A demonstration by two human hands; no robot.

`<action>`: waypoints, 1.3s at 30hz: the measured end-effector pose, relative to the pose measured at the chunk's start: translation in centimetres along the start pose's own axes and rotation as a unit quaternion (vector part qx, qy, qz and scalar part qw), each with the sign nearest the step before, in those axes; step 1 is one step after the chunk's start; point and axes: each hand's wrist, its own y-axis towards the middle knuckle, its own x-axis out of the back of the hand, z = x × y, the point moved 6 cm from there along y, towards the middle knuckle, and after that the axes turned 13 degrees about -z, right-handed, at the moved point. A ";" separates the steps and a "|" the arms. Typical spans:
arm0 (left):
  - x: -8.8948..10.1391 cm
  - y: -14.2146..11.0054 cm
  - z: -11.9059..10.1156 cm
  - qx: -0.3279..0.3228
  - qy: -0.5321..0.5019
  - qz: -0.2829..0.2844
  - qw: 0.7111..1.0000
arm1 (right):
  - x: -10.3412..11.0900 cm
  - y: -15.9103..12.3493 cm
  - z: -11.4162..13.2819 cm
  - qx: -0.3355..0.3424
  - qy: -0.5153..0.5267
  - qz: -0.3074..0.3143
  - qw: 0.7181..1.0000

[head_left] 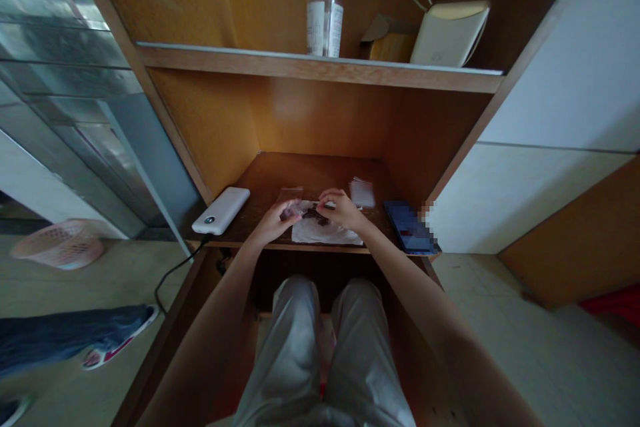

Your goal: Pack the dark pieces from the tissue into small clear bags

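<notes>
On the desk lies a crumpled white sheet (320, 235), paper or plastic, with small dark pieces (316, 216) heaped on it. My left hand (274, 223) is at the sheet's left edge, its fingers closed around a clear, crinkled plastic bag (293, 209). Over the right side of the heap, my right hand (344, 211) has its thumb and fingertips drawn together among the dark pieces. What sits between those fingertips is too small to make out. Behind my left hand a flat clear packet (291, 193) rests on the wood.
A white power bank (221, 211) with a black cable (176, 268) lies left, a phone (409, 227) right. Small clear bags (362, 193) are stacked behind my right hand. The shelf (320, 65) above holds a bottle (325, 17) and a cream case (447, 33). Another person's leg (75, 333) shows left.
</notes>
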 end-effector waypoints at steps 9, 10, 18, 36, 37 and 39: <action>-0.1 0.1 0.6 0.011 0.002 -0.011 1.000 | -4.4 1.7 -0.1 -0.080 0.053 0.011 0.995; -0.1 0.2 0.6 0.011 -0.001 -0.010 1.000 | -4.8 1.5 -0.1 -0.091 0.067 0.017 0.993; 0.0 0.2 0.7 0.007 0.008 -0.013 1.000 | -4.2 0.7 1.3 -0.102 0.155 -0.001 0.983; -0.2 1.8 -5.6 -0.075 0.053 -0.089 0.992 | -1.4 -2.4 -1.3 -0.271 0.409 -0.145 0.859; -0.4 1.8 -5.7 -0.073 0.032 -0.087 0.993 | -1.1 -2.6 -1.3 -0.278 0.428 -0.155 0.846; -1.1 1.8 -5.7 -0.059 -0.017 -0.080 0.995 | -0.7 -3.0 -1.4 -0.291 0.455 -0.173 0.824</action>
